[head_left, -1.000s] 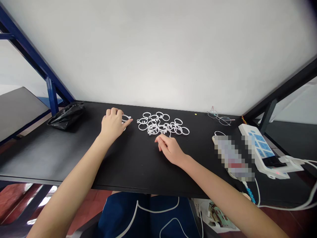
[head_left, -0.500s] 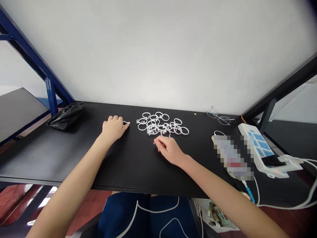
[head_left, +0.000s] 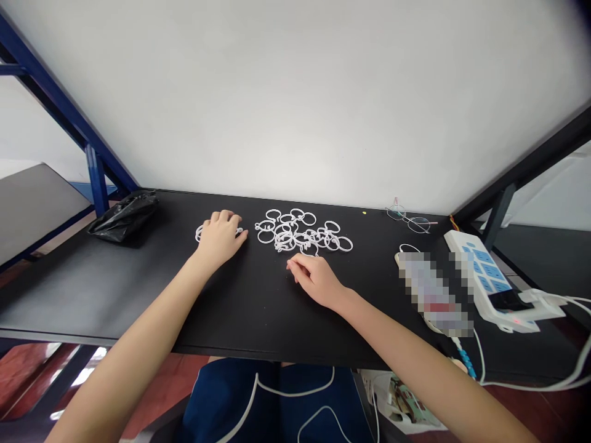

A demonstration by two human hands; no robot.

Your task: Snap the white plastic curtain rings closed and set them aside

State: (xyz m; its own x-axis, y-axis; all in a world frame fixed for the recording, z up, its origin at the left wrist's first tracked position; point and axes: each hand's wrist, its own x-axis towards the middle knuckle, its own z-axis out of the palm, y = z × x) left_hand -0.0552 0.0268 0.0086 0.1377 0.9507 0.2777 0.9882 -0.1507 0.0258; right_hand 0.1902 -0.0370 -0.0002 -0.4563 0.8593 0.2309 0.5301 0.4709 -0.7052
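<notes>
The left hand (head_left: 220, 237) lies palm down on the black worktop (head_left: 138, 289), fingers loosely spread over a few white plastic rings (head_left: 201, 232) just left of the main pile of rings (head_left: 302, 232). Can't tell if it's actually gripping any. The right hand (head_left: 316, 278) rests loosely curled below the pile, holding nothing.

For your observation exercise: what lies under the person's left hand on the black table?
Under the left hand, small white plastic rings peek out at both sides on the black table. The palm covers the rest, so their number stays hidden.
</notes>
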